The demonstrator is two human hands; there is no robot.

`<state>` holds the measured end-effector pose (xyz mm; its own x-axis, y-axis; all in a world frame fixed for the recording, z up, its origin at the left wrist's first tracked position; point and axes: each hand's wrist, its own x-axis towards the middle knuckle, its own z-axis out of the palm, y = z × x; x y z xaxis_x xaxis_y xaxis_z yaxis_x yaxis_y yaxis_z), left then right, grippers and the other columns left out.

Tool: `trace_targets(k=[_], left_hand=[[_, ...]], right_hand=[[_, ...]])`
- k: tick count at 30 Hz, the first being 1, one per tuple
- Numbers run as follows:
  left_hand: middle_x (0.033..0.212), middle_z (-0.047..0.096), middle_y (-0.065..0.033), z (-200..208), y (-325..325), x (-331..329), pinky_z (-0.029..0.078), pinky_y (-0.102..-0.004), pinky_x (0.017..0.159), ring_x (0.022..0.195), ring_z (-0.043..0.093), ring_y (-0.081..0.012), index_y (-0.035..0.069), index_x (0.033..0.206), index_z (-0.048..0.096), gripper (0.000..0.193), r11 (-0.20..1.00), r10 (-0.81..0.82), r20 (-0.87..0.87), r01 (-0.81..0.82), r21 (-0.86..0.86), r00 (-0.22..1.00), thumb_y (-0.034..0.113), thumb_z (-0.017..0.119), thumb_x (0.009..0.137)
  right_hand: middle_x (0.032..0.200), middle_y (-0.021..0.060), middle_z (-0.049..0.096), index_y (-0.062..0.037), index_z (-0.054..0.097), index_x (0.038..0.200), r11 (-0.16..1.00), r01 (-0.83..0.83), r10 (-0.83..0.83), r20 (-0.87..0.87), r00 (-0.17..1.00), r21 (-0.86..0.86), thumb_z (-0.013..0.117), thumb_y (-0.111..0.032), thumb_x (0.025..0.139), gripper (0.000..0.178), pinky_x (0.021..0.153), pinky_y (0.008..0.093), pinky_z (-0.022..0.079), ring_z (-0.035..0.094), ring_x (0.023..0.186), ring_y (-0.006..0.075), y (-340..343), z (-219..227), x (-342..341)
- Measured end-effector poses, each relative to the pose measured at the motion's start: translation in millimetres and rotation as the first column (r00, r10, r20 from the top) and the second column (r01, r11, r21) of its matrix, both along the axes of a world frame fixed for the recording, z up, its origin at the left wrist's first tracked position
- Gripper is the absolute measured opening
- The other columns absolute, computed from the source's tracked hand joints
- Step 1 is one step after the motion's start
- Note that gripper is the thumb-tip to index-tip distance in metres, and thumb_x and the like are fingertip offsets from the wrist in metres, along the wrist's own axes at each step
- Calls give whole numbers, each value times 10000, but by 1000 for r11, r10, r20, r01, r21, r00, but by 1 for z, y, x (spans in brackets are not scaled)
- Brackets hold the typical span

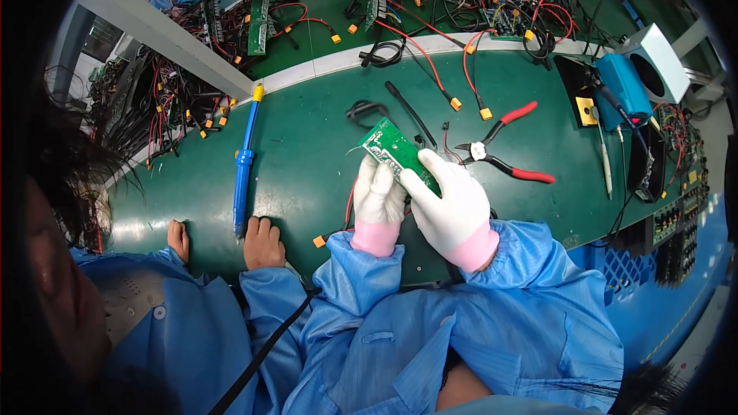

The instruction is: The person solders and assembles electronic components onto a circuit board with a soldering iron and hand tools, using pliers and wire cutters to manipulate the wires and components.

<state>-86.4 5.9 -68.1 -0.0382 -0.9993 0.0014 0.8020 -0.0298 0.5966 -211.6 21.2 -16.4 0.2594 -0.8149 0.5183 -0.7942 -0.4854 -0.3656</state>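
Across the middle of the view, a green tabletop (pixel 315 134) is spreading from side to side. Near its right end, a teal box-shaped unit (pixel 616 71) is standing. Well to the left, a blue tube-shaped tool (pixel 244 165) with a yellow tip is lying just beside a co-worker's bare hand (pixel 264 244). Red-handled cutters (pixel 478 151) are lying with their handles spread, just right of the board being held. The gloved right hand (pixel 457 204) is gripping the green circuit board (pixel 400 146) narrowly along its right and lower part, while the gloved left hand (pixel 378 196) is pinching its lower left edge. The board is tilting above the tabletop, reaching beyond both hands' fingertips. Near the left wrist, an orange connector (pixel 320 241) is resting.
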Motion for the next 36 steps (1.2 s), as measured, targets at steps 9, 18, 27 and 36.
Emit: trace_targets(k=[9,18,27,36], left_hand=[[1187,547,-129,-4,2,0,474,-334,930,1044,575,-203,39,1304,401,359,1000,10,17,-10,9,1000,111,482,962],[1257,513,-158,11,4,-6,430,-292,950,1070,544,-199,-32,1384,337,593,1000,27,258,-30,8,966,38,595,855],[1244,526,-160,5,-6,7,465,-261,875,999,572,-193,-42,1405,327,630,997,-38,351,13,73,936,31,597,841],[1224,537,-180,2,-3,2,482,-245,828,960,583,-186,-41,1407,325,606,995,-41,334,9,96,942,-16,541,841]], right_hand=[[1191,162,572,-105,627,1090,1000,-5,5,8,1000,-14,699,-72,656,442,749,343,501,605,916,311,1,-2,1],[1261,186,533,-50,590,1162,986,-159,143,267,953,40,708,-94,653,524,840,362,490,577,1033,345,-5,-22,-20],[1273,128,544,-48,553,1243,993,15,-17,15,1000,116,718,-211,722,571,960,355,433,541,1110,302,-34,-10,-133],[1255,166,540,9,477,1319,890,121,-320,414,852,440,676,-189,851,546,929,311,443,571,1023,201,-35,-35,-200]])
